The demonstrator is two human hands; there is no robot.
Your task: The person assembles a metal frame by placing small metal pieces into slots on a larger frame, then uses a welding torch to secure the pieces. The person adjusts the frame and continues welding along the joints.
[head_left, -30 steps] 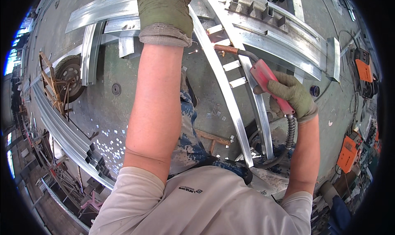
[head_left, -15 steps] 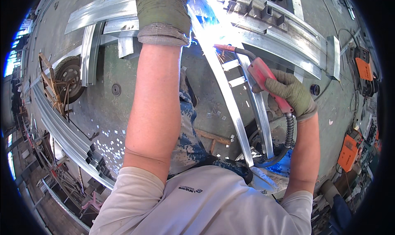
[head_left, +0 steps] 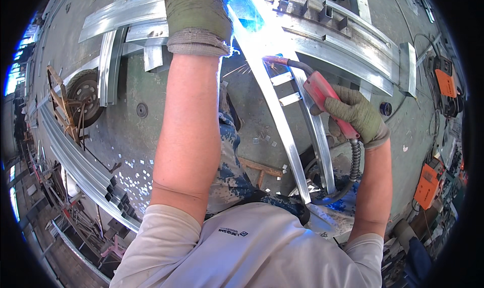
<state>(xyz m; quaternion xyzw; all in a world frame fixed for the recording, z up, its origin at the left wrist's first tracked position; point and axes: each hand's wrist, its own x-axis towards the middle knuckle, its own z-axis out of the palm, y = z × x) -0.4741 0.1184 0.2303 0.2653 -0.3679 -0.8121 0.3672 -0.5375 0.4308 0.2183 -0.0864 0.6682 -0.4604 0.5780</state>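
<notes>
My right hand (head_left: 357, 112), in a green work glove, grips a red welding torch (head_left: 322, 90) whose nozzle points left. Around the nozzle tip an intense white-blue arc glows and throws sparks, washing out the metal there. The torch reaches over a frame of two long shiny metal profiles (head_left: 279, 117) joined by short crosspieces (head_left: 290, 99). A spring-sleeved cable (head_left: 355, 159) runs down from the torch handle. My left hand (head_left: 196, 13), gloved as well, is at the top edge just left of the arc. Its fingers are cut off or hidden, so whatever it holds does not show.
Stacked metal profiles (head_left: 353, 51) lie behind the frame, more (head_left: 75, 157) along the left. A wheel (head_left: 85, 97) stands by a rusty stand (head_left: 63, 102). Small metal pieces (head_left: 133, 179) litter the floor. Orange-panelled machines (head_left: 427, 186) and cables line the right side.
The arc's glare has shifted and spread, and the sparks now spray lower, left of the nozzle. Both hands stay almost in place, with the torch still held.
</notes>
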